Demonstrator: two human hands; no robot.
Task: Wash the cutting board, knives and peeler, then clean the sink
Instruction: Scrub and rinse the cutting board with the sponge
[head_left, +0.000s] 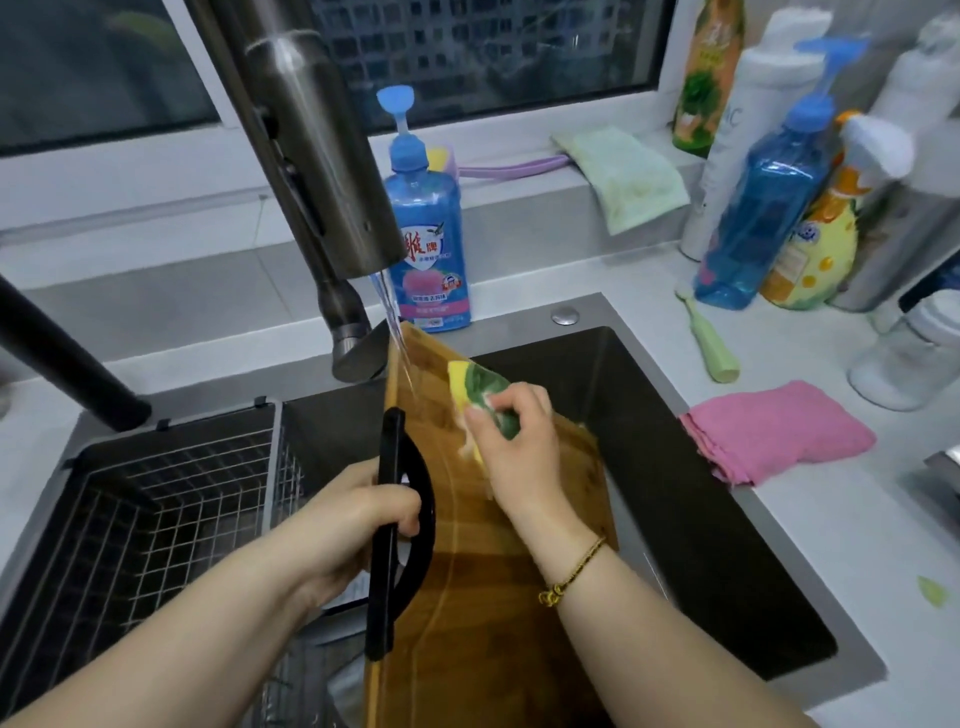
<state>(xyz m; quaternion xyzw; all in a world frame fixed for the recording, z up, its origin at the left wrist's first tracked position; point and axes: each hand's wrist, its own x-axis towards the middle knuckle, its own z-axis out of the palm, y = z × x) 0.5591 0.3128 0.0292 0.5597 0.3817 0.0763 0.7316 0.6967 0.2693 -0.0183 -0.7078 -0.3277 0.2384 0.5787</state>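
Note:
A wooden cutting board with a black handle stands tilted in the dark sink. My left hand grips the black handle on its left edge. Higher up on the board's face, my right hand presses a yellow and green sponge against the wood. Water runs from the metal faucet onto the board's top corner. A pale green peeler lies on the counter right of the sink. No knives show.
A wire basket fills the sink's left side. A blue dish soap bottle stands behind the sink. A pink cloth lies on the right counter. Several bottles crowd the back right corner, and a green cloth hangs off the windowsill.

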